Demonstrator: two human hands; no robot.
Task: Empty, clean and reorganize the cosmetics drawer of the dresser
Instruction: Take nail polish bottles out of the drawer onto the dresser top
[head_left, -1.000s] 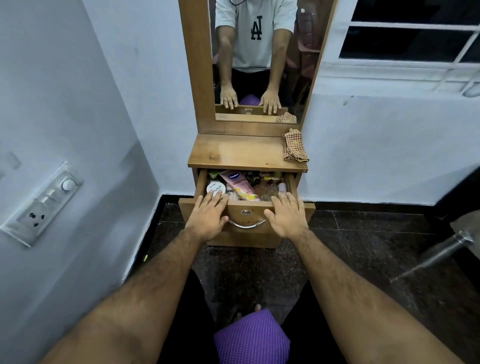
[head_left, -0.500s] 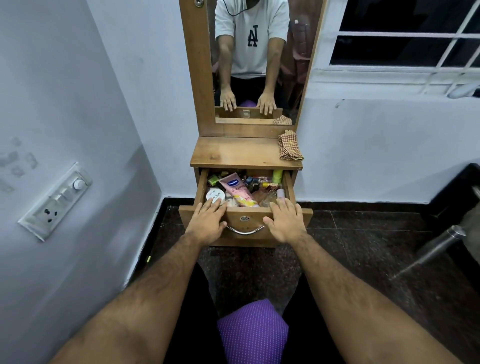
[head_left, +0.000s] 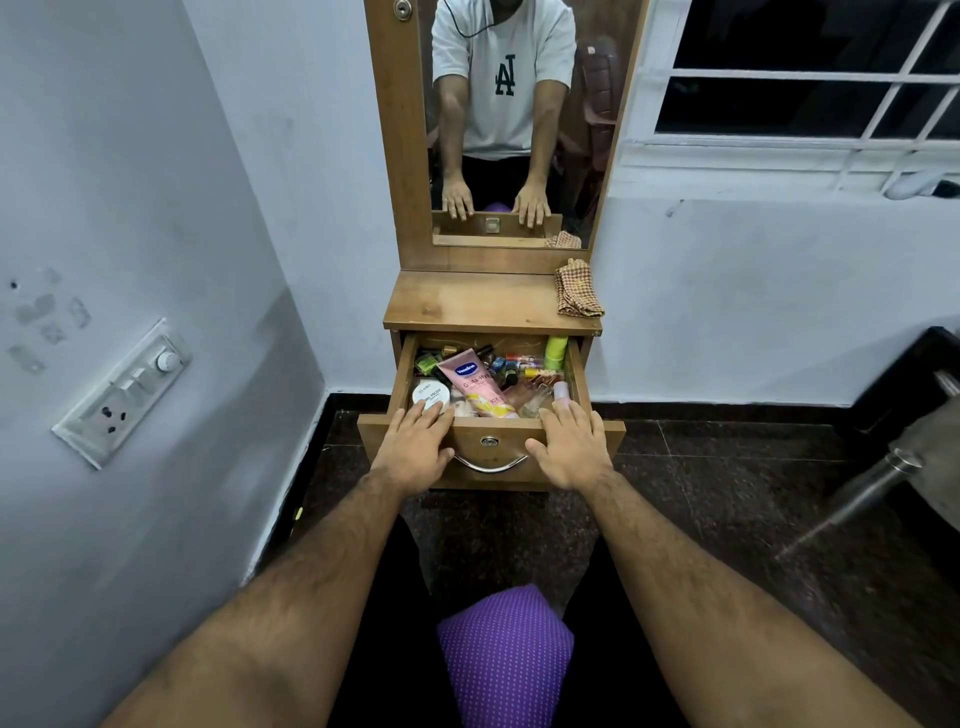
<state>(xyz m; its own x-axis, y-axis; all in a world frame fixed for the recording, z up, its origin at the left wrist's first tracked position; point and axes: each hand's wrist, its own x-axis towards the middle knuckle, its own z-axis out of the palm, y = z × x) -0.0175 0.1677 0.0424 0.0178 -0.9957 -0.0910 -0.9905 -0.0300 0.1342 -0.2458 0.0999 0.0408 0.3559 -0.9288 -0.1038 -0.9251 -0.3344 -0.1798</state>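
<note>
The wooden dresser (head_left: 467, 304) has its cosmetics drawer (head_left: 491, 441) pulled out. Inside lie a pink Vaseline tube (head_left: 472, 382), a white round jar (head_left: 430, 394), a green bottle (head_left: 556, 352) and several small bottles and lipsticks. My left hand (head_left: 415, 447) holds the left part of the drawer front, fingers hooked over its top edge beside the jar, thumb on the outer face. My right hand (head_left: 569, 449) holds the right part the same way. The metal handle (head_left: 491, 465) sits between my hands.
A folded checked cloth (head_left: 576, 291) lies on the right of the dresser top under the mirror (head_left: 509, 130). A purple cushion (head_left: 506, 654) is between my legs. A wall with a switch panel (head_left: 124, 395) is close on the left. A steel bottle (head_left: 872, 483) leans at right.
The drawer has slid out further toward me with both hands on its front, showing more of its contents. My head has pulled back slightly.
</note>
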